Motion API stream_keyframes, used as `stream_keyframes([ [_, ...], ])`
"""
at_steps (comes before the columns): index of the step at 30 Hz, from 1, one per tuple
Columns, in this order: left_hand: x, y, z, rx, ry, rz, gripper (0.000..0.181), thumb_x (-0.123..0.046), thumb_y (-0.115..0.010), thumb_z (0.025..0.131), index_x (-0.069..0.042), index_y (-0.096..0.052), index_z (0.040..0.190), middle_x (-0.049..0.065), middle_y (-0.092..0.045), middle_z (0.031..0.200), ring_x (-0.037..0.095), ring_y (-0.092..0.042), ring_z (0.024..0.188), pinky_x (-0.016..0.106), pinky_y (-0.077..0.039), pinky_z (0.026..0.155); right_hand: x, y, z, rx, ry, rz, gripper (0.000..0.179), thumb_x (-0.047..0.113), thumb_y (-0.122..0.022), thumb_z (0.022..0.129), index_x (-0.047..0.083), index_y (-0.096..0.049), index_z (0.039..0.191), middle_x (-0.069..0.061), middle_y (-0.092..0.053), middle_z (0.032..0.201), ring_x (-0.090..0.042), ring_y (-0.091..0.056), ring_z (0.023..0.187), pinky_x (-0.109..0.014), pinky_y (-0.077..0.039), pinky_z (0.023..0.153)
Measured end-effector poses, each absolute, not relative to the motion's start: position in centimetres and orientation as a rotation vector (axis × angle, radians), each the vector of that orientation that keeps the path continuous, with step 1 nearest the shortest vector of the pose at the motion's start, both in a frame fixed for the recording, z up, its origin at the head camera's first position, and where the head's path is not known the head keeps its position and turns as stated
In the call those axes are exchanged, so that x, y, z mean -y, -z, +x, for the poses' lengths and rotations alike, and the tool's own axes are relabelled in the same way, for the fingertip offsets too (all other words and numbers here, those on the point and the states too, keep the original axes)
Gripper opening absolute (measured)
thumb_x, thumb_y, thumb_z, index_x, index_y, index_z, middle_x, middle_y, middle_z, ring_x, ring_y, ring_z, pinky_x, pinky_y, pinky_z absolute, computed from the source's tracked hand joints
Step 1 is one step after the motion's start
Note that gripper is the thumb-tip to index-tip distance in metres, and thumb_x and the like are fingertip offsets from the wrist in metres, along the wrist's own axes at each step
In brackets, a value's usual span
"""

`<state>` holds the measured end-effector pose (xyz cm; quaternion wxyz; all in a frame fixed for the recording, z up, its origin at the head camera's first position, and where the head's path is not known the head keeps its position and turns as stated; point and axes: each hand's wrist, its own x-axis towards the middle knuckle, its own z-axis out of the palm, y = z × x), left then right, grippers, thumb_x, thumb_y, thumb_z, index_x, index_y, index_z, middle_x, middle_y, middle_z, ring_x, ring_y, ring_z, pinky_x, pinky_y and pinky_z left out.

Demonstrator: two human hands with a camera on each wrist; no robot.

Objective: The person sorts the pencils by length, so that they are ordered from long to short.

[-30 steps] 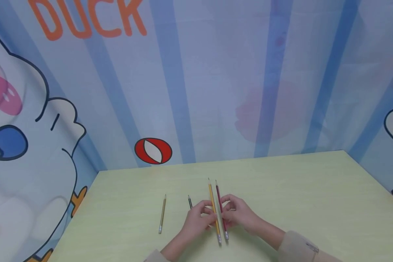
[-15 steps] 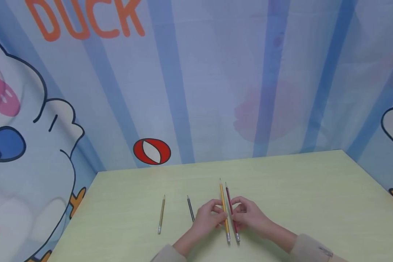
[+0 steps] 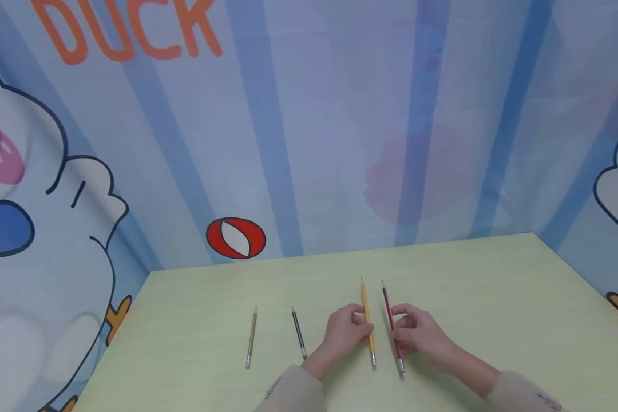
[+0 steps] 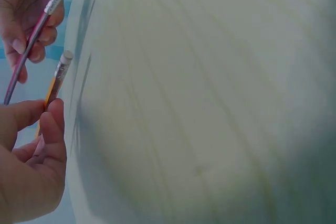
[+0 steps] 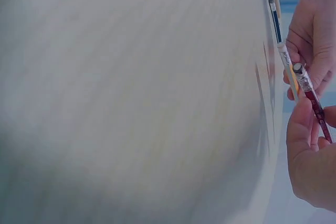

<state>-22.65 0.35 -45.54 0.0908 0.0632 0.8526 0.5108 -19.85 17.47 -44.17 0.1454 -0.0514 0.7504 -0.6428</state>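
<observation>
In the head view my left hand (image 3: 346, 331) pinches a yellow pencil (image 3: 367, 309) between thumb and fingers. Its silvery ferrule and pale eraser point toward me. My right hand (image 3: 424, 333) holds a dark red pencil (image 3: 388, 309) in the same way, point away from me. The two pencils stand side by side with a gap between them. From the left wrist, the eraser ends of the yellow pencil (image 4: 55, 85) and the red pencil (image 4: 32, 40) both show above the table. In the right wrist view the red pencil (image 5: 311, 95) passes in front of the yellow one.
A black pencil (image 3: 298, 332) lies on the table (image 3: 474, 286) left of my left hand, its eraser end by my wrist. Farther left lies a gold-coloured pencil (image 3: 252, 337). A printed blue cloth backdrop (image 3: 335, 143) rises behind the table's far edge.
Both hands have moved right with their pencils. The gap between the yellow and red pencils has widened in the last half second. More of the black pencil shows now.
</observation>
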Motion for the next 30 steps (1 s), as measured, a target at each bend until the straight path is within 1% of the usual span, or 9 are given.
stream_keyframes([
  [9, -1.3, 46.0, -23.2, -2.662, -1.397, 0.165, 0.036, -0.006, -0.066, 0.073, -0.001, -0.056, 0.108, 0.000, -0.063, 0.063, 0.007, -0.055, 0.047, 0.018, -0.042, 0.047, -19.0, 44.1, -19.7, -2.181, 1.858, -0.114, 0.047, -0.001, -0.052, 0.081, -0.010, -0.033, 0.122, -0.010, -0.055, 0.083, -0.018, -0.059, 0.065, -0.031, -0.052, 0.059],
  [15, -1.7, 46.3, -23.5, -2.694, -1.362, 0.117, 0.035, -0.003, -0.066, 0.071, -0.002, -0.057, 0.105, 0.000, -0.061, 0.059, 0.007, -0.055, 0.045, 0.018, -0.043, 0.044, -19.4, 44.1, -19.6, -2.193, 1.850, -0.100, 0.047, -0.001, -0.052, 0.080, -0.010, -0.033, 0.122, -0.010, -0.054, 0.083, -0.016, -0.058, 0.064, -0.029, -0.052, 0.058],
  [22, -1.9, 46.4, -23.6, -2.751, -1.267, 0.096, 0.036, -0.004, -0.066, 0.070, -0.004, -0.057, 0.105, -0.001, -0.059, 0.054, 0.007, -0.052, 0.043, 0.018, -0.040, 0.044, -19.5, 44.2, -19.5, -2.203, 1.837, -0.092, 0.047, -0.001, -0.052, 0.080, -0.010, -0.033, 0.122, -0.008, -0.053, 0.081, -0.014, -0.057, 0.062, -0.029, -0.051, 0.056],
  [30, -2.0, 46.1, -23.1, -2.740, -1.280, 0.093, 0.036, -0.007, -0.067, 0.072, -0.004, -0.057, 0.106, -0.002, -0.058, 0.057, 0.007, -0.052, 0.044, 0.018, -0.039, 0.043, -19.7, 44.4, -19.4, -2.205, 1.831, -0.076, 0.046, -0.002, -0.052, 0.081, -0.010, -0.034, 0.122, -0.006, -0.052, 0.081, -0.014, -0.057, 0.063, -0.029, -0.051, 0.057],
])
